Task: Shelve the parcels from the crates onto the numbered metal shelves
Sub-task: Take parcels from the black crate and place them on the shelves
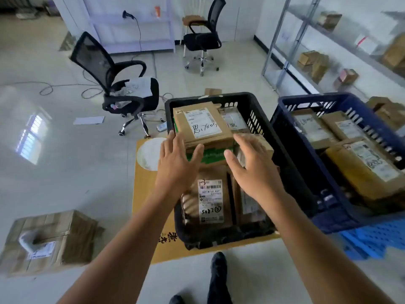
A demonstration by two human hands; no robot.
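Note:
A black crate [258,110] in front of me holds several brown cardboard parcels with white labels. The topmost parcel [203,126] lies flat on a green box [208,155]. My left hand [175,161] reaches over the crate's left rim with fingers spread, its tips beside that parcel's near left corner. My right hand [252,165] hovers with straight fingers over the parcel's near right corner. Neither hand holds anything. A blue crate [291,113] with more parcels stands to the right. Metal shelves [285,47] with a few boxes stand at the far right.
The black crate sits on a flat sheet of yellow cardboard [144,216]. A large taped carton [50,240] lies on the floor at the left. Two black office chairs [118,84] and loose cables stand beyond. A blue pallet [368,238] lies under the blue crate.

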